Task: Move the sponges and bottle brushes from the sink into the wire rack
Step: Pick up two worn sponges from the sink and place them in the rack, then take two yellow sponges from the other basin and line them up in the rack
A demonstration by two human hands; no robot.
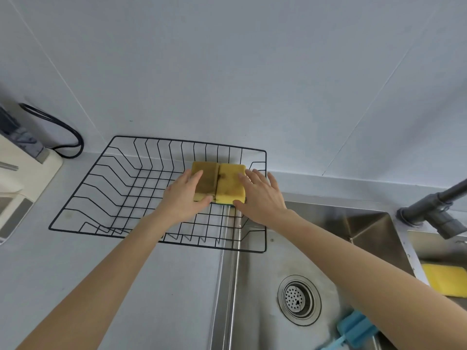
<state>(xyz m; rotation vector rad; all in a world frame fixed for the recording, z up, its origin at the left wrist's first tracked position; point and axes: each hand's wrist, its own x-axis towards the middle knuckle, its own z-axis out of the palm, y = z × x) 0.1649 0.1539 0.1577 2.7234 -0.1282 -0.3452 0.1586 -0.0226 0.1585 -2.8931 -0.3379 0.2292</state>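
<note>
Currently both hands, left (182, 198) and right (262, 195), grip two yellow sponges (218, 183) side by side inside wire rack (83, 198).

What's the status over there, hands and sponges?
Left hand and right hand set two yellow sponges in black wire rack. Third yellow sponge, blue bottle brush remain in steel sink. Nothing blocking.

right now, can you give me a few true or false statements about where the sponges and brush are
1. Two yellow sponges lie side by side in the wire rack. True.
2. The left hand is on the darker, stained sponge. True.
3. Every sponge is out of the sink. False: a yellow sponge lies in the right basin.
4. The blue brush is in the rack. False: it lies in the sink, near the drain.
</note>
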